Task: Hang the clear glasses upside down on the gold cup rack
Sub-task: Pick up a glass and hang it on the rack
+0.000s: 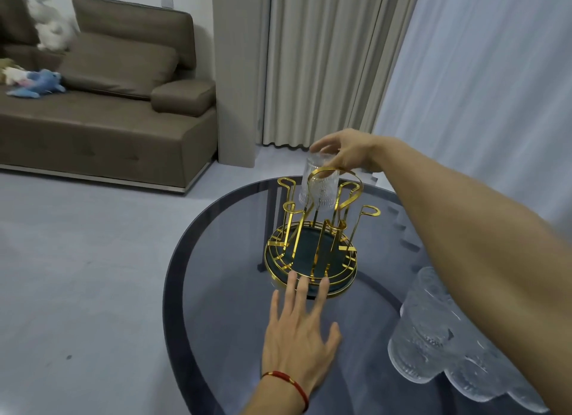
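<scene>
The gold cup rack (311,253) with a dark green base stands in the middle of a round dark glass table (216,290). My right hand (343,149) grips the base of a clear patterned glass (320,187), held upside down over the rack's far prongs, behind the gold ring handle. My left hand (298,331) lies flat on the table with fingers spread, the fingertips touching the rack's near rim. Several more clear glasses (439,337) stand at the table's right front, partly hidden by my right forearm.
A brown sofa (108,105) with soft toys sits far left on the grey floor. Beige curtains (325,64) and a sheer white curtain (483,89) hang behind the table. Table legs show through the glass top.
</scene>
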